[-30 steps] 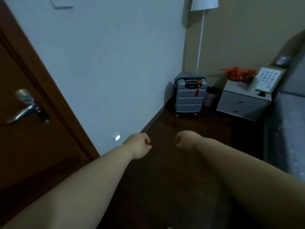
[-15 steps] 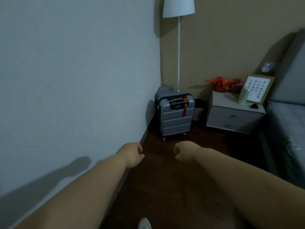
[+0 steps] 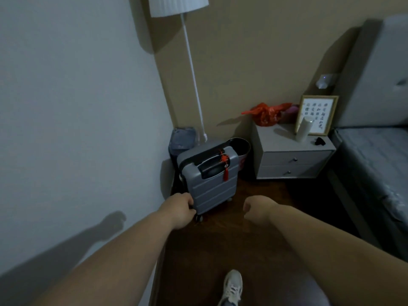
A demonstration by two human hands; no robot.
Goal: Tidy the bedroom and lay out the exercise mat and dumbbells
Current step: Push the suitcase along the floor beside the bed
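Floor strip: a dark wooden floor (image 3: 231, 246) is lying open between the wall (image 3: 77, 107) and the bed (image 3: 375, 173).
Corner: a grey suitcase (image 3: 209, 184) is standing in the way, with a bin (image 3: 240, 149) just behind it.
Right of the suitcase: a nightstand (image 3: 293, 160) is blocking the far end.
Lamp pole (image 3: 194, 85): it is rising behind the suitcase.
Left hand (image 3: 178, 212): it is overlapping the suitcase corner; contact is unclear.

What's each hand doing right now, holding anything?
Left hand: fingers curled, nothing seen in it; it overlaps the grey suitcase in view, contact cannot be told.
Right hand: loose fist, empty.
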